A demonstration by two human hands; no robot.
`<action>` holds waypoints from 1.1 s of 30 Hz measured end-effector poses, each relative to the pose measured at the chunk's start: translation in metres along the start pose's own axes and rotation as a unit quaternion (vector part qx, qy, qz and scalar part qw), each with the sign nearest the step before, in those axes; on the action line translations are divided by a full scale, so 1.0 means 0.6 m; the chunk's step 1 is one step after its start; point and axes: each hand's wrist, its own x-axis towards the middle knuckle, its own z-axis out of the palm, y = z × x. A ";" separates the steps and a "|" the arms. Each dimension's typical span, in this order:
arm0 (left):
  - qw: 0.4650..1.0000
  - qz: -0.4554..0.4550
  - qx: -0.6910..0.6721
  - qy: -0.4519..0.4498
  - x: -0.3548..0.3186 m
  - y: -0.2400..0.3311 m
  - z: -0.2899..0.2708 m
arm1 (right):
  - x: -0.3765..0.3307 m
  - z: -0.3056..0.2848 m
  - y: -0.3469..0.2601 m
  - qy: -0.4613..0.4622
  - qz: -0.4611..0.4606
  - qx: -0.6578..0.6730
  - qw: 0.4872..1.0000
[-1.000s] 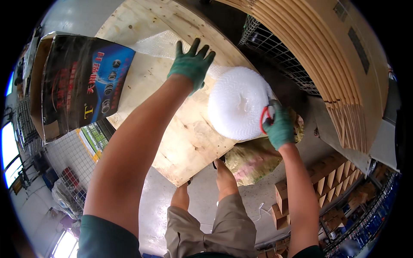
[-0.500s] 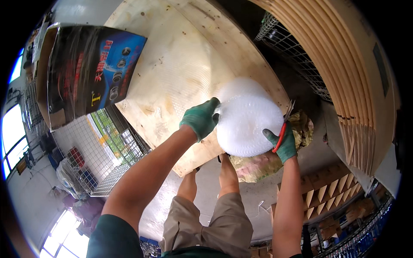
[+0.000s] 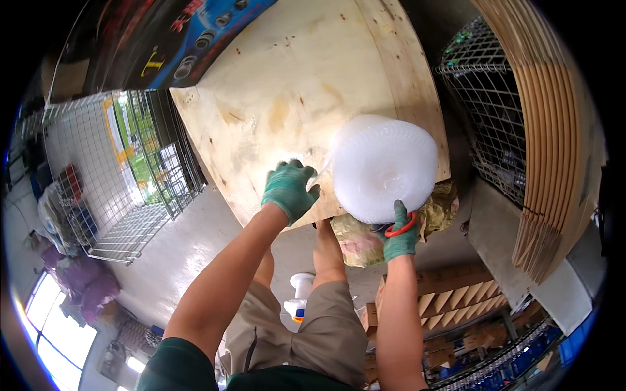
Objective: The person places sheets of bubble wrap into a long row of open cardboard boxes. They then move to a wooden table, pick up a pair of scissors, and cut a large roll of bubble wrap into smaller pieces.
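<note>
A thick white roll of bubble wrap [image 3: 385, 169] lies near the close right corner of a wooden tabletop [image 3: 306, 72]. My left hand [image 3: 289, 189], in a green glove, is just left of the roll, over the wood. Its fingers are spread with nothing plainly held in them. At the near edge of the roll is my right hand [image 3: 399, 242], also gloved in green. Its fingers are closed around red-handled scissors [image 3: 411, 223], while the thumb presses up against the roll. The scissor blades are mostly hidden.
A black and blue printed carton [image 3: 195, 49] sits at the far left of the tabletop. Wire cages [image 3: 124, 176] flank both sides. Flattened cardboard [image 3: 548, 150] stands stacked on the right. A crumpled yellowish sack [image 3: 440, 212] lies below the roll, and more cartons [image 3: 450, 300] are lower right.
The bubble wrap stretched across the wood has gone from there. My left hand has opened and drawn back from the roll. My right hand and scissors have shifted lower along the roll.
</note>
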 end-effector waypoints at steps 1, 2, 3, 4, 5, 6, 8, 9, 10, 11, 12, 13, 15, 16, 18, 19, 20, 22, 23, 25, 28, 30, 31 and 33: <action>0.999 -0.005 0.031 0.005 -0.008 -0.011 -0.013 | -0.011 0.018 0.008 -0.003 0.008 0.067 0.998; 0.994 0.010 0.063 0.093 -0.009 -0.035 0.003 | -0.022 0.031 0.008 -0.015 0.020 0.107 0.994; 0.979 0.025 0.096 0.180 -0.010 -0.059 0.021 | -0.029 0.032 0.006 -0.032 0.033 0.098 0.994; 0.983 0.032 0.093 0.155 -0.002 -0.076 0.019 | -0.035 0.027 0.004 -0.049 0.044 0.088 0.994; 0.985 0.055 0.031 0.163 0.008 -0.100 0.024 | -0.041 0.016 0.004 -0.066 0.057 0.079 0.993; 0.992 0.041 0.030 0.117 0.018 -0.122 0.029 | -0.028 -0.002 0.008 -0.059 0.020 0.081 0.995; 0.994 0.059 -0.019 0.093 0.019 -0.139 0.030 | -0.008 -0.032 -0.004 -0.010 -0.077 0.067 0.995; 0.994 0.066 -0.052 0.076 0.009 -0.140 0.030 | -0.002 -0.040 -0.020 0.028 -0.135 0.052 0.989; 0.992 0.073 -0.082 0.059 -0.003 -0.139 0.028 | 0.005 -0.037 -0.043 0.022 -0.160 0.016 0.987; 0.989 0.084 -0.114 0.042 -0.013 -0.133 0.027 | 0.013 -0.030 -0.072 0.020 -0.187 -0.019 0.982; 0.982 0.094 -0.161 0.040 -0.026 -0.125 0.029 | 0.023 -0.025 -0.086 0.004 -0.213 -0.064 0.975; 0.974 0.088 -0.206 0.010 -0.038 -0.109 0.019 | 0.035 -0.022 -0.099 -0.009 -0.241 -0.107 0.965; 0.961 0.115 -0.250 -0.021 -0.051 -0.090 0.033 | 0.051 -0.012 -0.103 -0.054 -0.250 -0.168 0.952; 0.962 0.120 -0.245 -0.026 -0.059 -0.081 0.040 | 0.057 -0.004 -0.098 -0.071 -0.232 -0.176 0.954; 0.967 0.102 -0.231 -0.041 -0.065 -0.068 0.074 | 0.052 0.004 -0.072 -0.066 -0.197 -0.143 0.968; 0.969 0.067 -0.228 -0.070 -0.065 -0.065 0.093 | 0.051 0.008 -0.056 -0.061 -0.181 -0.125 0.974; 0.967 0.048 -0.242 -0.059 -0.069 -0.066 0.104 | 0.040 0.014 -0.038 -0.057 -0.141 -0.093 0.984; 0.953 0.033 -0.300 0.002 -0.077 -0.076 0.141 | 0.012 0.034 0.003 -0.072 -0.068 -0.039 0.994; 0.938 0.033 -0.341 0.055 -0.081 -0.095 0.174 | -0.039 0.072 0.016 -0.092 0.005 0.016 0.996; 0.893 0.031 -0.433 0.120 -0.087 -0.113 0.187 | -0.116 0.104 0.047 -0.123 0.098 0.070 0.985; 0.824 -0.033 -0.555 0.108 -0.097 -0.152 0.139 | -0.169 0.088 0.089 -0.150 0.171 0.065 0.972; 0.832 -0.061 -0.543 0.103 -0.109 -0.174 0.114 | -0.148 0.056 0.096 -0.134 0.099 0.041 0.985; 0.825 -0.060 -0.552 0.108 -0.117 -0.176 0.099 | -0.121 0.032 0.090 -0.095 0.006 0.016 0.995; 0.820 -0.019 -0.560 0.117 -0.125 -0.171 0.085 | -0.079 0.009 0.050 -0.027 -0.172 -0.034 0.984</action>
